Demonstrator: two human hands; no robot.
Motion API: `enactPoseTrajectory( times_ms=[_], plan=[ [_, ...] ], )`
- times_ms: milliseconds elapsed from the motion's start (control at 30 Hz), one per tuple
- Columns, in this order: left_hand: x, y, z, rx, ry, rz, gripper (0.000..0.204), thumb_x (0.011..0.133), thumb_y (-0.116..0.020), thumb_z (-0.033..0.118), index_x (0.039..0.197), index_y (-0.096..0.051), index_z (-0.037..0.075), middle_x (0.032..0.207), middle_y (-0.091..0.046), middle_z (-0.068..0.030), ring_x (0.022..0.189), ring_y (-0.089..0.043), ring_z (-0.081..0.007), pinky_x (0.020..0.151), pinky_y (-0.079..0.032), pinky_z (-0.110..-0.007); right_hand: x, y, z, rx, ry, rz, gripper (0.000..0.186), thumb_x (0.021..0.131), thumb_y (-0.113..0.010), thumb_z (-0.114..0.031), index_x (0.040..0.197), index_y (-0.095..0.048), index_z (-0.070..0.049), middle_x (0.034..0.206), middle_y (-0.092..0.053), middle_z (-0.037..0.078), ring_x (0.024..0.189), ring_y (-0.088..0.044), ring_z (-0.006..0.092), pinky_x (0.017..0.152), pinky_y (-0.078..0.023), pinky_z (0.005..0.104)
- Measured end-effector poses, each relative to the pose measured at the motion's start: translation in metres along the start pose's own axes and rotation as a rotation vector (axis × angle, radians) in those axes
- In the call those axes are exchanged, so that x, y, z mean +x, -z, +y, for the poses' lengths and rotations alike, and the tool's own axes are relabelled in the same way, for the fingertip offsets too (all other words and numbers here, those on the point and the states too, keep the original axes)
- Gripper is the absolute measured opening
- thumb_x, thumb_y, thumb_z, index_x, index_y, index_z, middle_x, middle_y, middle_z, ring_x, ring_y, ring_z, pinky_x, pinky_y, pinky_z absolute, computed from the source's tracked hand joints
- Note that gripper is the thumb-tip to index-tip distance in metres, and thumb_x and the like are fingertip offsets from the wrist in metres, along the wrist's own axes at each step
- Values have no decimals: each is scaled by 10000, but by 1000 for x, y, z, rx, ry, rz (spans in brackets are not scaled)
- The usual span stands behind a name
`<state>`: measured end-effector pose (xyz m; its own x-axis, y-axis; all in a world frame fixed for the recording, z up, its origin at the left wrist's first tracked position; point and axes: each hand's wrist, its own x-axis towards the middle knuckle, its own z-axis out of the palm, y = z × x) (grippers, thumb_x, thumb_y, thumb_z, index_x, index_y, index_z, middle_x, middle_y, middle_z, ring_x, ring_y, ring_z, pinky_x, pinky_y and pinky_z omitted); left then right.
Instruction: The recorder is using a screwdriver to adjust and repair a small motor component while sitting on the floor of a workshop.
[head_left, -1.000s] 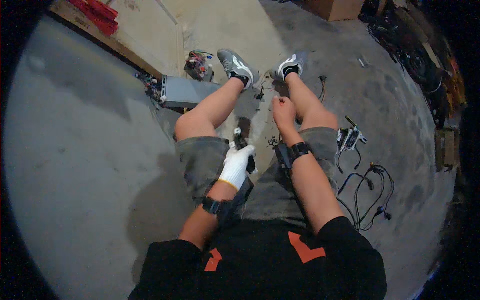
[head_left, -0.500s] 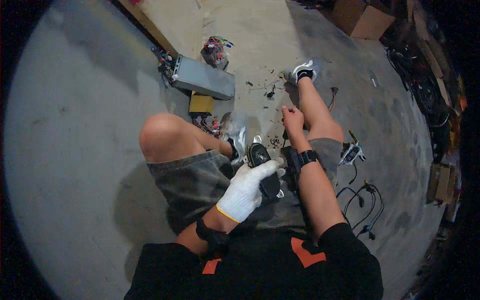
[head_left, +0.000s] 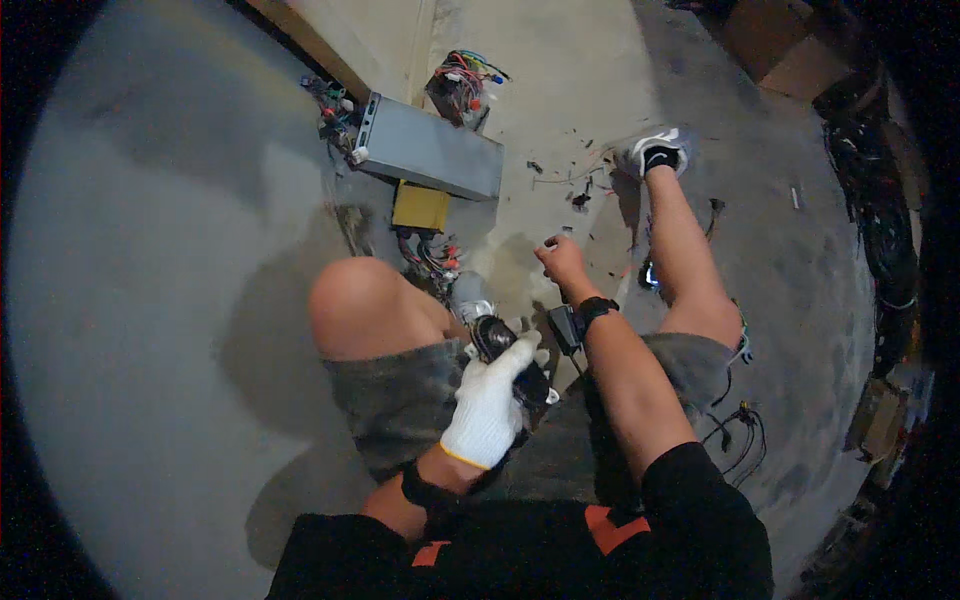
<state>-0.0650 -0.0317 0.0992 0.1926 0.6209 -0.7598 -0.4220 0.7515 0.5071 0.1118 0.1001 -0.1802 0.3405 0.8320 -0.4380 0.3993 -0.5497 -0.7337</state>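
My left hand (head_left: 490, 398), in a white knit glove with a yellow cuff edge, is wrapped round a black oval part (head_left: 492, 340) with pale mounting tabs. That part hangs over my lap, tilted, with its middle covered by the fingers. My bare right hand (head_left: 562, 264) is held away from it, farther forward over the floor, with its fingers curled closed. Whatever those fingers grip is too small or hidden to make out. A black strap (head_left: 597, 308) with a dark box-shaped device (head_left: 565, 328) is on my right wrist.
Beyond my left knee lie a grey metal case (head_left: 430, 150), a yellow box (head_left: 420, 208) and a bundle of coloured wires (head_left: 465, 85). Small black scraps (head_left: 580, 200) dot the floor ahead. Black cables (head_left: 742, 430) lie at right, a cardboard box (head_left: 805, 60) at far right.
My right hand has moved slightly left and down in the picture, still closed. My left hand keeps its hold on the black oval part. The whole view has shifted, with floor items now farther right.
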Motion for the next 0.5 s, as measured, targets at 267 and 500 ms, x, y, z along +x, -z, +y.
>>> enactPoseTrajectory(
  times_ms=[267, 500],
  plan=[
    [32, -19, 20, -134, 63, 128, 285, 926, -632, 114, 1190, -549, 45, 1077, -651, -106, 957, -644, -249, 830, -552, -433, 89, -39, -40, -146, 108, 32, 433, 830, -720, -294, 1176, -607, -59, 1068, -677, 231, 1026, -632, 418, 862, -502, 496],
    [60, -26, 27, -123, 105, 245, 455, 932, -636, 78, 1346, -447, 77, 1213, -610, -107, 1065, -626, -244, 856, -567, -426, 134, -81, -65, -204, 25, 50, 374, 870, -670, -250, 1161, -559, -44, 1052, -681, 211, 990, -647, 428, 808, -517, 524]
  ],
)
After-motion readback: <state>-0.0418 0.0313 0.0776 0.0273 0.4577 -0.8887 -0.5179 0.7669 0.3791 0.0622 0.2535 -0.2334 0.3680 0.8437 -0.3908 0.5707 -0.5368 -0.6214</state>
